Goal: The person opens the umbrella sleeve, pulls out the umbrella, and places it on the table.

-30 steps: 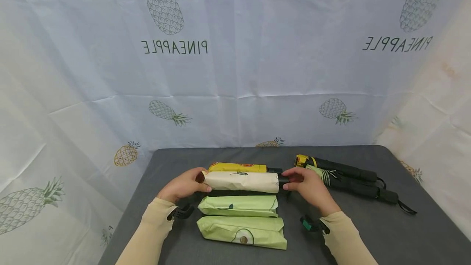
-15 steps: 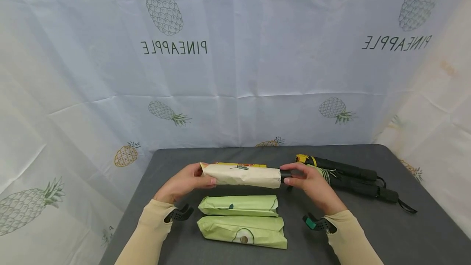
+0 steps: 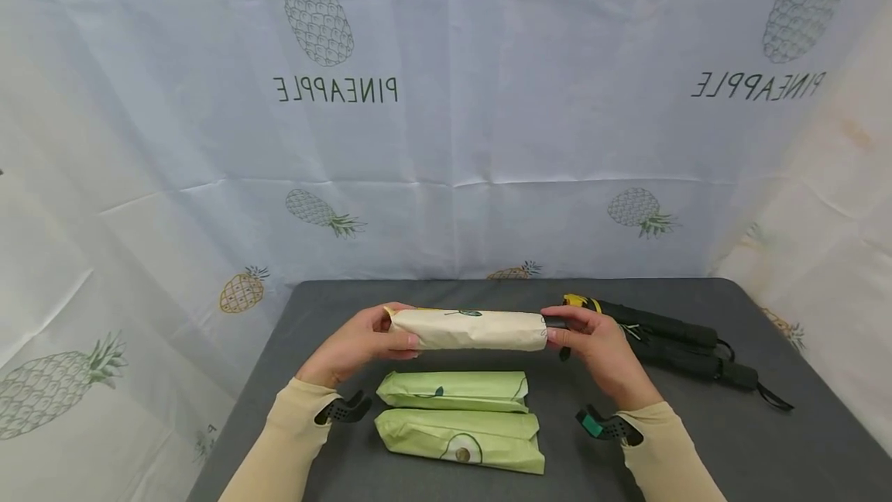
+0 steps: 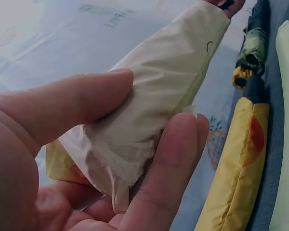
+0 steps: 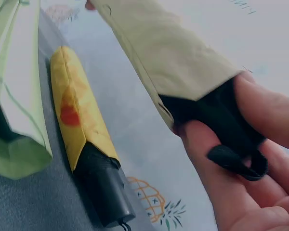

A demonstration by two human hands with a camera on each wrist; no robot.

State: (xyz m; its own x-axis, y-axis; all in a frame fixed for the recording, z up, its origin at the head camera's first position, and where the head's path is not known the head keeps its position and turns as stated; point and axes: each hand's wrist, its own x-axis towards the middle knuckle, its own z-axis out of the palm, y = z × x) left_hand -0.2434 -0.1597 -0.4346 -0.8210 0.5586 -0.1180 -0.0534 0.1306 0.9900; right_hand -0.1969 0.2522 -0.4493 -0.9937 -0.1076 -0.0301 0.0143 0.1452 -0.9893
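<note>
A folded umbrella in a cream sleeve [image 3: 468,330] is held level above the dark table, between both hands. My left hand [image 3: 362,343] grips its left end, with thumb and fingers around the crumpled sleeve [image 4: 168,62]. My right hand [image 3: 605,348] holds the black handle [image 5: 221,113] at the other end, where a small strap loop [image 5: 241,166] hangs. Below it lies a yellow-sleeved umbrella [image 5: 77,101] with a black handle, mostly hidden in the head view. Nearer me, two light green sleeves [image 3: 453,391] lie side by side; the front one [image 3: 418,434] bears an avocado print.
Two dark folded umbrellas lie at the right of the grey table [image 3: 704,440]: one [image 3: 648,320] with a yellow end, the other [image 3: 697,362] with a green end in the left wrist view. A pineapple-print curtain [image 3: 530,138] hangs behind the table.
Both hands have lifted the cream-sleeved umbrella off the table and shifted it slightly away and right. It now covers most of the yellow one in the head view. The green sleeves have not moved.
</note>
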